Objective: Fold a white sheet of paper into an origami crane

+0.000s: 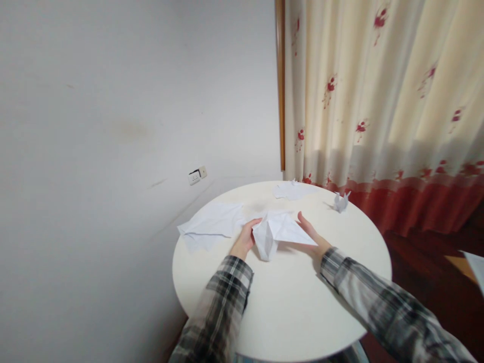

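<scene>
A partly folded white paper point(278, 231) is held just above the round white table point(287, 302). My left hand point(246, 237) grips its left side with the fingers curled on the paper. My right hand point(310, 233) holds the paper's right flap from beneath, and most of its fingers are hidden under the sheet. Both arms wear plaid sleeves.
Flat white sheets point(212, 227) lie at the table's left edge. A crumpled paper point(291, 190) sits at the far edge, and a small folded paper figure point(341, 201) at the far right. A wall socket point(197, 176) and a red-patterned curtain point(378, 111) are behind.
</scene>
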Demonstrator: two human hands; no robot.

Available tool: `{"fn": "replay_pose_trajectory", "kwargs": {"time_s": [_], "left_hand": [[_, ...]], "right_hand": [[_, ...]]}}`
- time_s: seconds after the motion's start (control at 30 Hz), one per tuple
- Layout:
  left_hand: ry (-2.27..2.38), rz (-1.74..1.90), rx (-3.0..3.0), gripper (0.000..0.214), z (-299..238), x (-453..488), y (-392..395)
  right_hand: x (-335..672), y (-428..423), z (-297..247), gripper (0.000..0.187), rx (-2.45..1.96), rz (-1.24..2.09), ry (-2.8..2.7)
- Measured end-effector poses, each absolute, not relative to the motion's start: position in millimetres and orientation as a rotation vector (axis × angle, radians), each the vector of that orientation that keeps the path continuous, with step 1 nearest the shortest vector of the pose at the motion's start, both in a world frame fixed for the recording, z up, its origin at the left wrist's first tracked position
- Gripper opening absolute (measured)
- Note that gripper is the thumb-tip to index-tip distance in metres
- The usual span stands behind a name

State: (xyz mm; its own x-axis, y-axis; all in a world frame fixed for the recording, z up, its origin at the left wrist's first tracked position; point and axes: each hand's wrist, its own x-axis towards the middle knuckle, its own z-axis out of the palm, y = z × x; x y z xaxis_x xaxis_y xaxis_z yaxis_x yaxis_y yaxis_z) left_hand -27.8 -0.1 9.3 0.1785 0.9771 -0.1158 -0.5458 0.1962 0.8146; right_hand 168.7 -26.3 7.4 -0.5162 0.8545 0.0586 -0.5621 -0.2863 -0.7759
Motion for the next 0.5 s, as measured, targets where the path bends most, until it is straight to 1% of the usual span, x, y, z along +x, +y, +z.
{"fn": "replay_pose_trajectory", "kwargs": {"time_s": [0.07, 0.13, 0.2, 0.3, 0.5], "left_hand": [[0.753, 1.19, 0.762, 0.009, 8, -25, 1], [0.742, 1.219, 0.768, 0.013, 8, -24, 1], [0.722, 1.276, 0.753, 0.017, 9, -24, 1], [0.672, 1.346, 0.739, 0.022, 12, -25, -1], [0.555, 1.428, 0.833, 0.019, 18, -22, -5]], "right_hand": [[167, -26, 5, 0.033, -0.54, 1.863, -0.957], [165, -25, 5, 0.023, -0.568, 1.842, -0.991], [163, -23, 6, 0.022, -0.556, 1.815, -1.038], [163, -18, 7, 0.025, -0.568, 1.741, -1.068], [169, -7, 4, 0.028, -0.65, 1.605, -1.0]]}}
